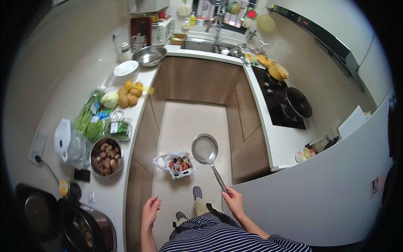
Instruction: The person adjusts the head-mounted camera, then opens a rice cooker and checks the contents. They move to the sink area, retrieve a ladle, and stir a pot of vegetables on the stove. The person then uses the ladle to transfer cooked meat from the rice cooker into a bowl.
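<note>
My right hand (pixel 233 201) grips the handle of a round metal strainer (pixel 205 148), which is held out over the floor. Empty, with its fingers loosely curled and a little apart, my left hand (pixel 151 211) hovers beside the left counter's edge. On that counter, a steel bowl of brown mushrooms or similar pieces (pixel 108 159) lies ahead of the left hand. Nearer me, an open cooker (pixel 85 226) holds some food whose kind I cannot tell. A white plastic bag of scraps (pixel 179 165) sits on the floor, left of the strainer.
Potatoes (pixel 129 94), a cabbage (pixel 110 99), packed greens (pixel 91 123) and a water pitcher (pixel 67 141) stand on the left counter. A sink (pixel 200 46) is at the far end. The right counter has a wok (pixel 298 102) and a yellow pot (pixel 277 71) on the hob.
</note>
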### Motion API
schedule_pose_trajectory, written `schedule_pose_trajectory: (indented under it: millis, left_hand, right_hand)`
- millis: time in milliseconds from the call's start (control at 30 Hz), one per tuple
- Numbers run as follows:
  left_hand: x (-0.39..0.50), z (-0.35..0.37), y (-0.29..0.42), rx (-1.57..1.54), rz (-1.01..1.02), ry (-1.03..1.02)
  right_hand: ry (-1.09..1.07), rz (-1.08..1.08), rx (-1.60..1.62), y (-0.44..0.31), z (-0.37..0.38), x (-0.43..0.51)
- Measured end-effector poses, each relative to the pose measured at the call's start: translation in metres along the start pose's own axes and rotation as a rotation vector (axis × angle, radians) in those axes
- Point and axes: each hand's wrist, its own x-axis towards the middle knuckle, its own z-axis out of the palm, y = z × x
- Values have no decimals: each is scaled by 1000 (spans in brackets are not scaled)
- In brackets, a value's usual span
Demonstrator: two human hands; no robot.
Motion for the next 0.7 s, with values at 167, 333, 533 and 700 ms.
schedule_pose_trajectory:
  millis: [167, 333, 533, 700]
  left_hand:
    - [64, 108, 65, 120, 221, -408]
    - [130, 248, 108, 25, 321, -583]
    - [205, 339, 157, -177, 242, -401]
    - [272, 375, 188, -224, 241, -388]
  right_hand:
    - [-62, -95, 102, -10, 5, 66]
    - [-214, -144, -85, -44, -7, 161]
    - [-311, -157, -10, -100, -43, 267]
    - [-412, -68, 71, -94, -41, 340]
